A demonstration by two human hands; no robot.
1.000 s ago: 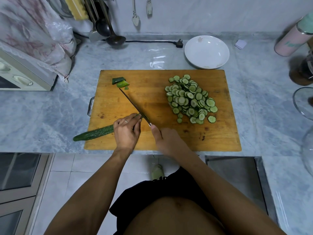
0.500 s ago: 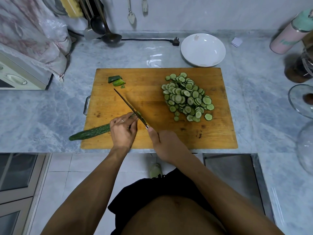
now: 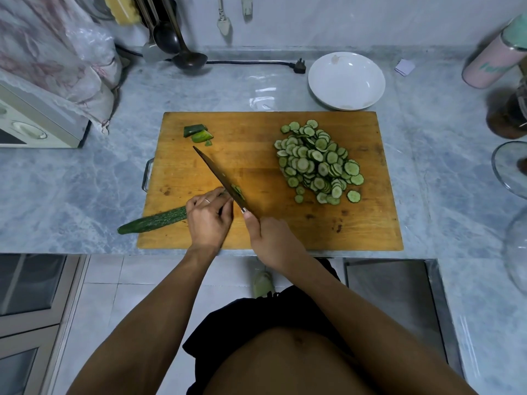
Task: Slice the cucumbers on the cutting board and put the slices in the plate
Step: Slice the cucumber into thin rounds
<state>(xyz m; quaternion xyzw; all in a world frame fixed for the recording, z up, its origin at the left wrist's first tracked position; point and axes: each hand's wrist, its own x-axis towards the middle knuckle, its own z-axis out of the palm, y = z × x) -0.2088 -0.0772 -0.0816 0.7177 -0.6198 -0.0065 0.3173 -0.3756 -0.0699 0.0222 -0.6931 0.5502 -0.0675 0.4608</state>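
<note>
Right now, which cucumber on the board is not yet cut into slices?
The long cucumber under the left hand, sticking off the board's left edge; the rest are slices or end pieces.

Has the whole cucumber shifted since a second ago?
No. The cucumber still sticks out past the board's left edge by about the same amount.

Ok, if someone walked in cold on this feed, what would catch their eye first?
Probably the big heap of round green cucumber slices on the right half of the wooden cutting board. Next, the long dark knife gripped by the right hand, its blade against the whole dark green cucumber that the left hand holds down at the board's near-left edge. The empty white plate sits just behind the board.
</note>
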